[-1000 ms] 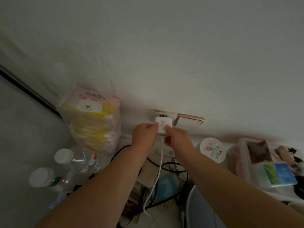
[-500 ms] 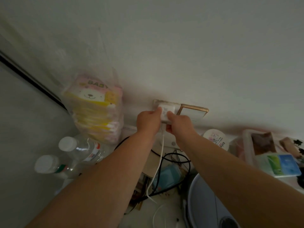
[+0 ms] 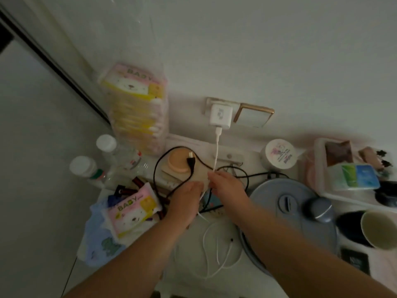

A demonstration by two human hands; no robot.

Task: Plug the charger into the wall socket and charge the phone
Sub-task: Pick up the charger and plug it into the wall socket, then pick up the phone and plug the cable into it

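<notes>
The white charger sits plugged into the wall socket. Its white cable drops straight down to my hands on the cluttered shelf. My right hand pinches the cable at its fingertips. My left hand lies just left of it, fingers curled down over the same cable; its grip is hidden. Below the hands the cable's loose end coils on the white surface, with a dark tip. A teal object shows between my wrists; I cannot tell if it is the phone.
A gold-rimmed switch plate is right of the socket. A black cord with a loose plug loops by my left hand. Baby wipes packs, two bottles, a grey appliance lid, a round tub and a cup crowd the shelf.
Both hands have let go of the charger, now seated in the socket, and have dropped down along the cable to the shelf. The view has tilted down.
</notes>
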